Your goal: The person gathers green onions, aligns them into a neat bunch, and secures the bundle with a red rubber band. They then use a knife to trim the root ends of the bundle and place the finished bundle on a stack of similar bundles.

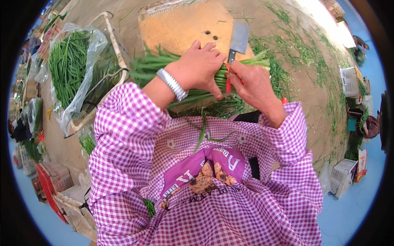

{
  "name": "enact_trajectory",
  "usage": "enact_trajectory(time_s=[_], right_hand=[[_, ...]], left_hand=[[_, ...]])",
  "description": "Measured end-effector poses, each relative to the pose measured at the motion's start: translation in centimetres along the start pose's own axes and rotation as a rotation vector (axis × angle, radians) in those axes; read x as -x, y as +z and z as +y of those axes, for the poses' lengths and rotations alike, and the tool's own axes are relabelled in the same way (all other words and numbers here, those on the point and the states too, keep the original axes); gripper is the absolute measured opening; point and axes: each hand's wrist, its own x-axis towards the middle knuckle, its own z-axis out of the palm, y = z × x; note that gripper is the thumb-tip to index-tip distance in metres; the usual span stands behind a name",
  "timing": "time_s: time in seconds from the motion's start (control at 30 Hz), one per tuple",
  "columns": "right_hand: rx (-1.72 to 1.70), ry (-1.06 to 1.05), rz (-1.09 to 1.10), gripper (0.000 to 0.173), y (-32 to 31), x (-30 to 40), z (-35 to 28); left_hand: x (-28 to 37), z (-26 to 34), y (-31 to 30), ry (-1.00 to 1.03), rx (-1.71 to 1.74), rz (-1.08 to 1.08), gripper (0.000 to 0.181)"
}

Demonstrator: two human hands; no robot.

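A bundle of long green leafy stalks (154,64), perhaps garlic chives, lies across the near edge of a wooden board (184,24). My left hand (201,66), with a silver metal band at the wrist, rests spread over the bundle and presses on it. A red tie (228,81) runs around the stalks just right of that hand. My right hand (251,83) pinches the red tie with closed fingers, close to the pale cut ends. Beyond it a cleaver (239,37) lies on the board, its black handle pointing towards my right hand.
A clear plastic bag of green stalks (69,67) stands at the left beside a pale metal frame (114,40). Loose trimmings (317,61) litter the floor at the right. White plastic crates (349,81) stand farther right, near other people.
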Motion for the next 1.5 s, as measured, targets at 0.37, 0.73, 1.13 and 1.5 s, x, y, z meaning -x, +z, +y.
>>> enact_trajectory(time_s=[0.37,0.73,1.13,1.5], right_hand=[[0.442,-0.380,0.078,0.014,-10.3,-3.6,-3.4],[0.123,-0.131,0.146,0.020,-7.8,-3.2,-4.7],[-0.692,0.118,0.087,0.021,-4.3,-1.2,-5.6],[-0.528,-0.473,0.072,0.009,-6.2,1.6,-12.9]], left_hand=[[-0.4,5.6,-5.1,-0.525,0.913,0.351,0.083],[2.1,5.8,-3.0,-0.590,1.589,0.573,0.059],[14.3,4.1,-4.5,-0.850,1.235,0.284,0.054],[12.9,13.6,-0.9,-0.486,2.208,0.408,0.077]])
